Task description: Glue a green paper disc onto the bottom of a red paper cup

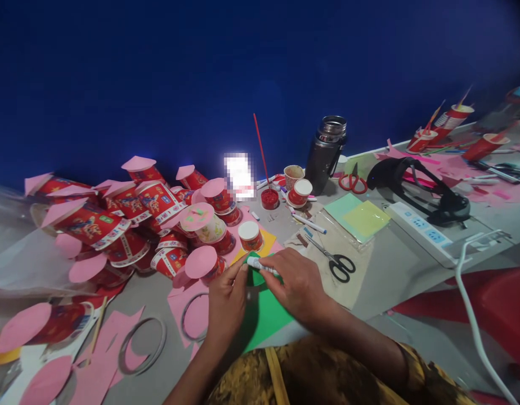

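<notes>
My left hand (229, 295) pinches a small green paper piece (255, 277) at its edge, thumb on top. My right hand (297, 284) grips a white glue stick (256, 263), its end against the green piece close to my left fingertips. Beneath both hands lies a larger sheet of green paper (266, 318). Just beyond them a small red cup with a white top (250, 236) stands on yellow paper (268, 242). A red cup with a pink paper disc (201, 262) is left of the hands. Black-handled scissors (340, 267) lie to the right.
Many red paper cups with pink tops (154, 202) crowd the left. Tape rolls (142, 346) and pink scraps lie in front. At the back stand a dark flask (325, 154) and a red pot with a stick (269, 198). A power strip (420, 230) is right, with a white cable.
</notes>
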The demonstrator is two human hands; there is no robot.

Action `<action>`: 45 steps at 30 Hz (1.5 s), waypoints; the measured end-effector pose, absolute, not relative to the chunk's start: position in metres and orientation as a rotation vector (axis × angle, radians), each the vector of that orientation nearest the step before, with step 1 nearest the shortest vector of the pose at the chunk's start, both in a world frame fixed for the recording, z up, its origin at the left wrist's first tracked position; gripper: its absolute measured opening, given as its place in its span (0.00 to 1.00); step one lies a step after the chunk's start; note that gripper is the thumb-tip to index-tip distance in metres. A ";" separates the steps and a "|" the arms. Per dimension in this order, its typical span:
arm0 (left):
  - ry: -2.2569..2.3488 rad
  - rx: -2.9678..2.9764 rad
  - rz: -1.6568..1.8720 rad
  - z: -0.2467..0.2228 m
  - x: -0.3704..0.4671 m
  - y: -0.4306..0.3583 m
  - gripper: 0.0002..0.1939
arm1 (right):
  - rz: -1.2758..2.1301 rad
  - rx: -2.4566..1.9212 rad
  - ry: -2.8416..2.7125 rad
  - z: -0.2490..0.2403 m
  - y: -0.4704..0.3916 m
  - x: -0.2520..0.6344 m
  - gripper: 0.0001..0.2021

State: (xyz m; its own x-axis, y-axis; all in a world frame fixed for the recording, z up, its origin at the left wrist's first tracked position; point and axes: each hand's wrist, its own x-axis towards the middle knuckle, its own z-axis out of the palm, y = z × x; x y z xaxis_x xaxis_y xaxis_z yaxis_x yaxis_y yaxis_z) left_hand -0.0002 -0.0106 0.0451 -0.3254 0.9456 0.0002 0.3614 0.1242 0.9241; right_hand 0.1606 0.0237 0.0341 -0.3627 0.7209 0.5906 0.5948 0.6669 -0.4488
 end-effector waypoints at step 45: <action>1.740 1.127 1.260 0.047 0.001 -0.015 0.16 | 0.230 -0.970 -2.021 0.032 0.026 0.159 0.02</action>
